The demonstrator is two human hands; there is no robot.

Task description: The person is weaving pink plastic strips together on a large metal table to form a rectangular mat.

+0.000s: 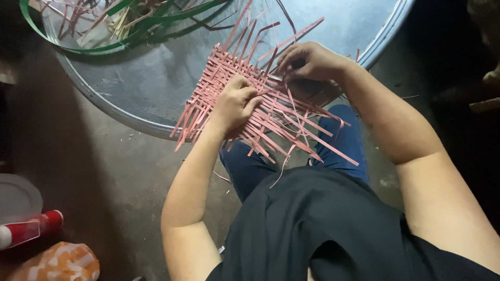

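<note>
A flat woven mat of pink strips (pixel 219 78) lies across my knees and the rim of a big round metal tray (pixel 156 88). Loose strip ends stick out on all sides. My left hand (pixel 235 104) presses down on the middle of the mat, fingers curled over the strips. At the mat's far right edge my right hand (pixel 307 61) pinches one of the pink strips between its fingers.
More loose pink, pale and green strips (pixel 104 21) lie at the tray's far left. On the dark floor at lower left are a white round lid (pixel 18 198), a red and white tube (pixel 31 229) and an orange patterned bag (pixel 57 263).
</note>
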